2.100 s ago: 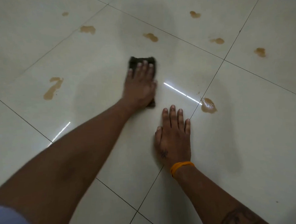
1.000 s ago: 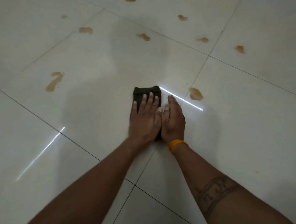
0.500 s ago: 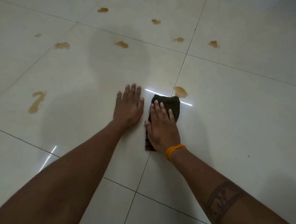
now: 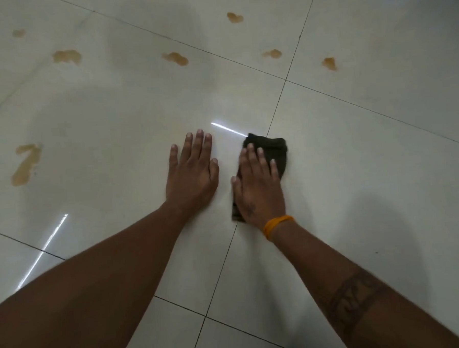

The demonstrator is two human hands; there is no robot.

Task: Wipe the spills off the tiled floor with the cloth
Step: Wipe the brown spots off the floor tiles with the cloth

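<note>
The right hand presses the dark cloth flat on the tiled floor, fingers straight, on a grout line. The left hand rests flat beside it, holding nothing. It seems one wiping stroke; next the cloth must slide to the brown spills farther ahead.

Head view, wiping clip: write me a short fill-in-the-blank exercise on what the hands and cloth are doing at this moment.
1. The dark cloth lies under the ____ hand.
2. The left hand rests flat on the bare ____.
3. The orange band sits on the ____ wrist.
4. The long brown spill lies on the ____ side of the left hand.

Missing words: right; floor; right; left
</note>
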